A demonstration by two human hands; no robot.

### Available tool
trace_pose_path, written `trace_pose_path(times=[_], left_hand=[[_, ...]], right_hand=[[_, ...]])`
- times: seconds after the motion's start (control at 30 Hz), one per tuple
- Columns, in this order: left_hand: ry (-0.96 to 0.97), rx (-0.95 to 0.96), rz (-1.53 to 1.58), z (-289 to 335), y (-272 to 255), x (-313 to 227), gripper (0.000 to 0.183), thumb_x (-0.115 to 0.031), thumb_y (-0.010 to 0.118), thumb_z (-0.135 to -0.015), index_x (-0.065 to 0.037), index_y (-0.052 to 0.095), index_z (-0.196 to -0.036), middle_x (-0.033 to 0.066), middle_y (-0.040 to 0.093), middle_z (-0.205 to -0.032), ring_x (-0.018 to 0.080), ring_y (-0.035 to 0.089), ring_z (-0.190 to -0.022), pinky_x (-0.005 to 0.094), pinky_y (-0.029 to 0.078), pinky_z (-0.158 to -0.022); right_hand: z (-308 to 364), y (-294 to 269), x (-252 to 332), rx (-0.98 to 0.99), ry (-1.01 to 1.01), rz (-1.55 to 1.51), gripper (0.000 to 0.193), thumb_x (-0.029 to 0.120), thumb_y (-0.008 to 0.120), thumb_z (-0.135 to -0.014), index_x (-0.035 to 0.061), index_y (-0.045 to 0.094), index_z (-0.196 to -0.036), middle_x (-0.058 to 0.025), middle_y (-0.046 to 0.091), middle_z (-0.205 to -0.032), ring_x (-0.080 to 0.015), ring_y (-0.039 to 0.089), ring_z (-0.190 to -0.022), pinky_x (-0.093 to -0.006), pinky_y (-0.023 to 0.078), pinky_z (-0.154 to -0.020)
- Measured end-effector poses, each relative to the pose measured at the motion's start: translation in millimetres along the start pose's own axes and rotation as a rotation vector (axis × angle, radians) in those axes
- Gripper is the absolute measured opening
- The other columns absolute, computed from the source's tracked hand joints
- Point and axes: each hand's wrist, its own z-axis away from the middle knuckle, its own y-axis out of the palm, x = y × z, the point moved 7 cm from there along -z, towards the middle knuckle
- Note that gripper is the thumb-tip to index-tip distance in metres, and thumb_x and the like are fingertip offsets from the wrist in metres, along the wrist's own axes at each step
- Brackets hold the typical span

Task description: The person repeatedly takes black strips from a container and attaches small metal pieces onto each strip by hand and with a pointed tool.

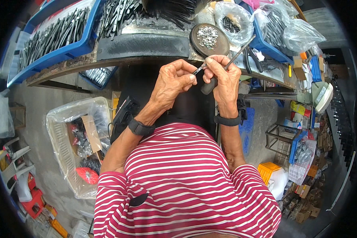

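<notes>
In front of my body, my left hand (pixel 171 81) pinches one end of a slim dark-and-silver metal piece (pixel 198 71) between thumb and fingertips. My right hand (pixel 225 77) has its thumb and fingertips closed at the other end of that piece. Tucked in the same right hand is a screwdriver (pixel 240 50); its dark handle shows below the fingers and its thin shaft points up and away to the right. Beyond the hands, a round brown dish (pixel 223 49) on the bench holds a heap of small silver parts (pixel 207 37).
Dark pliers (pixel 253 60) lie right of the dish, near a plastic bag of black parts (pixel 234 25) and a blue bin (pixel 265 43). A blue tray (pixel 63 50) of thin black strips stands at left. On the floor, a plastic-lined crate (pixel 61 158) is to my left.
</notes>
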Motion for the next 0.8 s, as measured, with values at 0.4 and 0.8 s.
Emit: trace_pose_path(times=[0.4,0.8], left_hand=[[0.008,-0.002,-0.018,-0.4,-1.6,0.2,0.015,-0.007,0.06,-0.077,0.0,0.054,-0.089,0.0047,0.059,-0.07,0.0028,0.044,-0.051,0.014,0.03,-0.042],[0.019,-0.015,-0.036,-0.2,-2.2,-0.4,0.015,-0.007,0.06,-0.077,0.0,0.055,-0.089,0.0042,0.059,-0.07,0.0033,0.044,-0.052,0.0148,0.031,-0.044]], right_hand=[[-0.2,1.1,0.7,-0.001,0.01,-0.001,0.009,0.003,0.059,-0.077,-0.0041,0.055,-0.081,-0.008,0.055,-0.065,-0.0088,0.047,-0.05,-0.0215,0.038,-0.042],[0.4,2.4,1.4,0.012,-0.012,0.005,0.008,0.002,0.059,-0.078,-0.0037,0.055,-0.081,-0.0062,0.054,-0.065,-0.0085,0.047,-0.05,-0.0212,0.038,-0.042]])
